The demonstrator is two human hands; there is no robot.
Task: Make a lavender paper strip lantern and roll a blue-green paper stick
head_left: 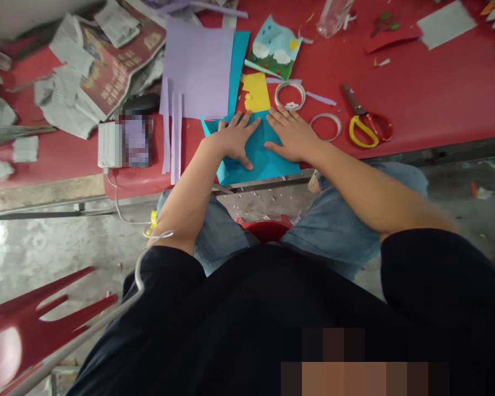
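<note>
A sheet of blue paper (268,162) lies at the front edge of the red table, its left side folded up along a crease. My left hand (238,137) presses on its left part with the fingers spread. On the upper right part of the same sheet rests my right hand (291,132), also flat with fingers apart. Just beyond the hands are a yellow paper piece (257,92) with a ragged left edge and a roll of tape (290,95). A second tape ring (325,127) lies right of my right hand.
Scissors (365,122) with yellow and red handles lie at the right. Purple sheets (198,66), purple strips (176,137) and a painted card (275,48) are farther back. At the left are a white power bank (110,144) with a cable and crumpled newspaper (119,60).
</note>
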